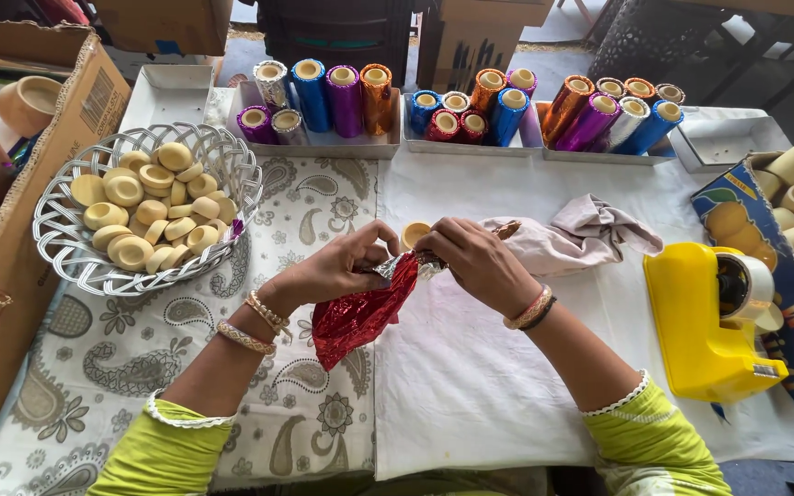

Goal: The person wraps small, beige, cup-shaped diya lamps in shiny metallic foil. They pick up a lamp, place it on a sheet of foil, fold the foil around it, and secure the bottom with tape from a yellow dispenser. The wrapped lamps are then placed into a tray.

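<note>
- Both hands meet above the cloth-covered surface [470,386]: the left hand [337,268] and right hand [475,262] pinch a red foil sheet [360,317], fingers closed tight on its upper edge.
- The wrapping step looks under way; the foil hangs loose below.
- A clay cup [414,233] sits just behind the hands.
- A white woven basket [66,248] of cups stands left, and a yellow tape dispenser [705,321] right.

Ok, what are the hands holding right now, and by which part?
Both hands, left hand and right hand, pinch the top end of a red foil sheet; the rest hangs loose below.
</note>
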